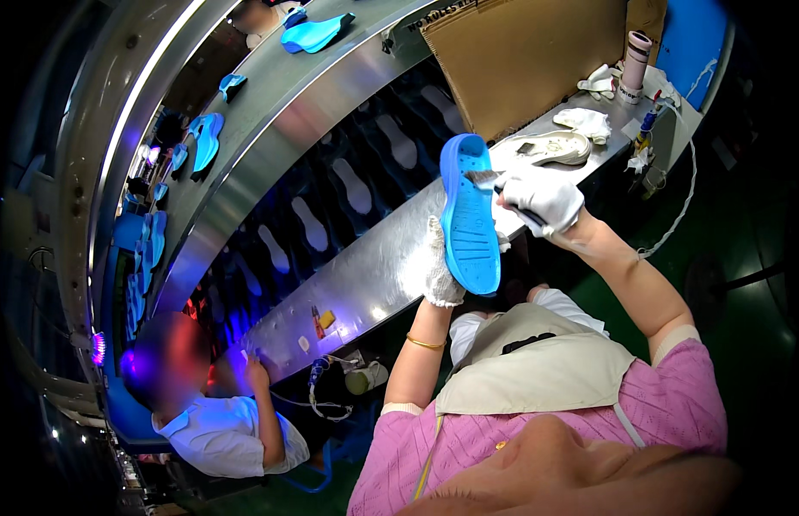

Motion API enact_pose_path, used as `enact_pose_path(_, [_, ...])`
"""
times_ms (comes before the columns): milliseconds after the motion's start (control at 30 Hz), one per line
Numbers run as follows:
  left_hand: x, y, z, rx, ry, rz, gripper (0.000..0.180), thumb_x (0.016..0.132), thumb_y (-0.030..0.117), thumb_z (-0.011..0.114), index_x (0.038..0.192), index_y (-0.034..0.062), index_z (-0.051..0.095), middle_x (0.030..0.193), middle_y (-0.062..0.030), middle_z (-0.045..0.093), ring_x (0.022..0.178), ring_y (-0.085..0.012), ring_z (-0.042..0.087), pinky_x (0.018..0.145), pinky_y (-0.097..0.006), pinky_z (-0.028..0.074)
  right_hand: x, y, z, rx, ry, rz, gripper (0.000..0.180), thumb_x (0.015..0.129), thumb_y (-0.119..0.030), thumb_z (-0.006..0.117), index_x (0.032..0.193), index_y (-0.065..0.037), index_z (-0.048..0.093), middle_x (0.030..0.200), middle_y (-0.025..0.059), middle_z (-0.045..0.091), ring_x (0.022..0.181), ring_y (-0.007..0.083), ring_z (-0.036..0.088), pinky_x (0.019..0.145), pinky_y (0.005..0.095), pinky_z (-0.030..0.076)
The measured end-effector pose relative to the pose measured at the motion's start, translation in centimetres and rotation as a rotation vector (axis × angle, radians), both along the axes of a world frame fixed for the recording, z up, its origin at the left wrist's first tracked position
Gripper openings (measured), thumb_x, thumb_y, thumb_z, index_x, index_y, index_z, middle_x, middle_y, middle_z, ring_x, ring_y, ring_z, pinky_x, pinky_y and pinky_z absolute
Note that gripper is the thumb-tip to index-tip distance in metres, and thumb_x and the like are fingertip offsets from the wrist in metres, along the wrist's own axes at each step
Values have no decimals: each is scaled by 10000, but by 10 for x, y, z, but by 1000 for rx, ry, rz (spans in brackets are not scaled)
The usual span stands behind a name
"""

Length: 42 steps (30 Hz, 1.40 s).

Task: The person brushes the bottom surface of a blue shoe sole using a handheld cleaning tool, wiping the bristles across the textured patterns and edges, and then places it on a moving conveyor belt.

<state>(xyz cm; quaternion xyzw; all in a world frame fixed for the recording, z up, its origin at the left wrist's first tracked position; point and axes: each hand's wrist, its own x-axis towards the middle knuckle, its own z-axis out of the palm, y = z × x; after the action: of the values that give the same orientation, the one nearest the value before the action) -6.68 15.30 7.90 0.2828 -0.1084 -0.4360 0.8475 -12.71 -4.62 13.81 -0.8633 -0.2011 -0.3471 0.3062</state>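
Observation:
In my gloved left hand (440, 267) is a bright blue shoe sole (471, 225), tilted up with its grooved inner side showing. The fingers wrap round its edge from behind, so part of them is hidden. My right hand (544, 199), in a white glove, grips a brush (483, 177) whose dark bristles meet the upper part of the sole; most of its handle is hidden by the fingers. Just beyond my right hand, an off-white shoe (550, 148) lies on the metal bench (365, 249), with a crumpled white glove (584, 125) behind it.
A cardboard sheet (528, 56) stands behind the bench. At right are a pink bottle (636, 64) and a hanging white cord (693, 185). Several blue soles (207, 146) lie on the curved conveyor (244, 116). Pale sole shapes (352, 185) line the space below. A co-worker (227, 430) sits left.

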Motion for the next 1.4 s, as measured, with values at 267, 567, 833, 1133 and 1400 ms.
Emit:
enact_pose_path(267, [12, 12, -28, 96, -64, 88, 724, 904, 609, 315, 1362, 50, 349, 1191, -194, 552, 995, -350, 602, 873, -468, 506, -17, -8, 21, 42, 241, 184, 185, 650, 81, 676, 752, -53, 600, 792, 91, 624, 738, 251, 611, 673, 322, 489])
enact_pose_path(567, [14, 24, -32, 134, -144, 213, 744, 888, 633, 336, 1329, 36, 385, 1128, -205, 578, 985, -323, 604, 864, -426, 506, -28, 24, 14, 20, 294, 306, 166, 692, 56, 666, 794, -59, 603, 819, 75, 619, 769, 202, 608, 703, 281, 482])
enact_pose_path(833, [-18, 7, -9, 271, -364, 176, 630, 915, 546, 415, 1256, 17, 450, 996, -110, 621, 874, -199, 619, 798, -324, 522, 21, 36, 24, 1319, 339, 891, 131, 794, -62, 699, 888, -83, 611, 975, 70, 626, 947, 154, 578, 879, 282, 426])
enact_pose_path(1133, [-32, 3, -5, 390, -150, 371, 592, 932, 520, 400, 1238, 18, 470, 1027, -118, 615, 915, -224, 607, 850, -347, 495, 34, 62, -9, 1330, 486, 953, 101, 817, -44, 664, 892, -90, 615, 968, 62, 634, 967, 146, 586, 920, 288, 440])
enact_pose_path(1400, [-20, 5, -11, 339, -237, 277, 651, 903, 561, 419, 1270, 25, 441, 1120, -136, 587, 977, -244, 597, 881, -374, 493, 35, 50, -14, 1582, 506, 1057, 112, 848, -107, 643, 957, -107, 614, 1022, 71, 627, 1007, 208, 583, 925, 342, 438])
